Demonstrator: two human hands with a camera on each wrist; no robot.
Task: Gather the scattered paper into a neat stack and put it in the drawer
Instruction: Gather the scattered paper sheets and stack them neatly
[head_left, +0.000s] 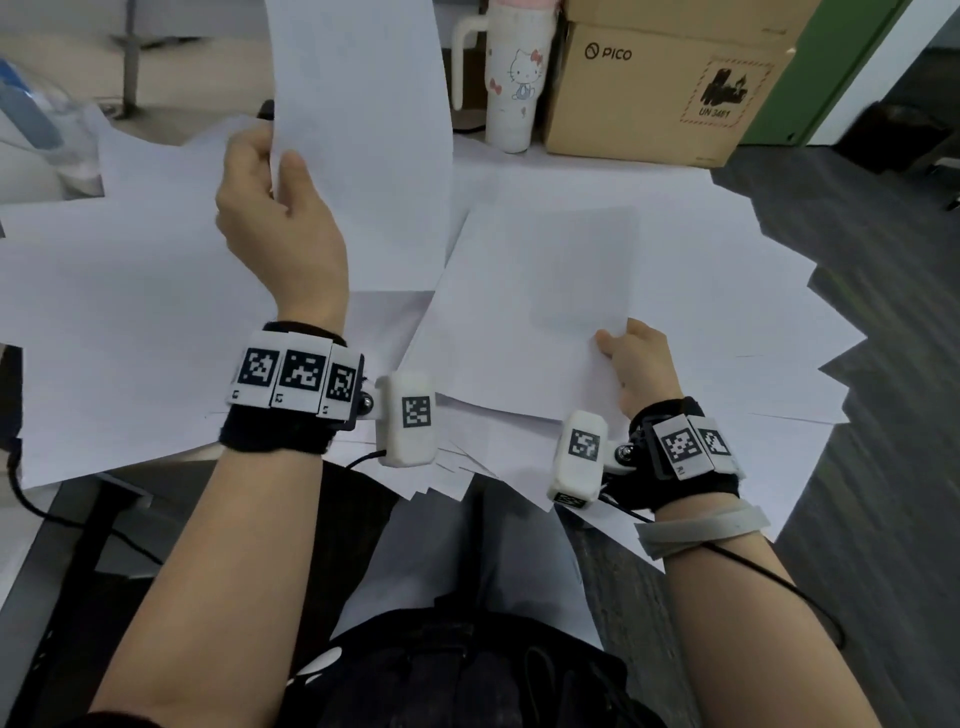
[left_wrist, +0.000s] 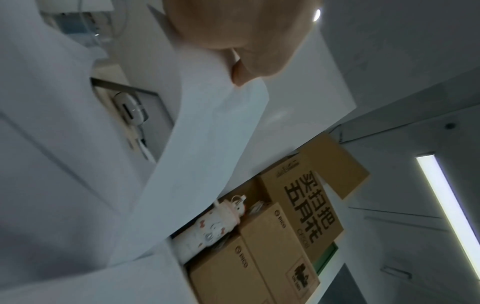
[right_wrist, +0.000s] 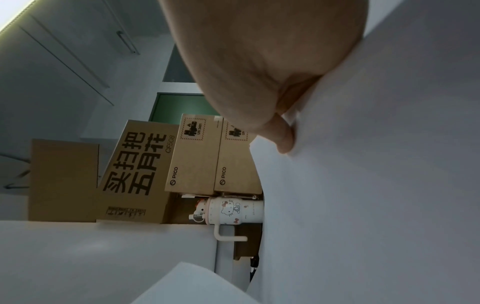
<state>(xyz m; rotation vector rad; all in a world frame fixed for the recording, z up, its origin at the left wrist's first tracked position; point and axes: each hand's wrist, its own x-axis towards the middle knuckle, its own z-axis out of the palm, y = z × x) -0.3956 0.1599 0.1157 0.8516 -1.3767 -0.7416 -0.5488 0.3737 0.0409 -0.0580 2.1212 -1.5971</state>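
Observation:
Many white sheets (head_left: 701, 270) lie fanned and overlapping across the desk. My left hand (head_left: 270, 208) pinches one sheet (head_left: 363, 130) by its left edge and holds it lifted, standing nearly upright over the pile; the left wrist view shows the thumb (left_wrist: 244, 67) pressed on that sheet (left_wrist: 202, 160). My right hand (head_left: 636, 358) grips a small stack of sheets (head_left: 530, 312) at its near right corner, thumb on top, fingers hidden beneath. In the right wrist view the thumb (right_wrist: 283, 135) presses on the paper (right_wrist: 363, 185). No drawer shows in any view.
A white cartoon tumbler with a handle (head_left: 514, 78) and brown cardboard boxes (head_left: 660, 88) stand at the desk's back edge. A clear plastic item (head_left: 47, 130) sits at the far left. Grey carpet (head_left: 883, 312) lies off the right side. Sheets overhang the near edge.

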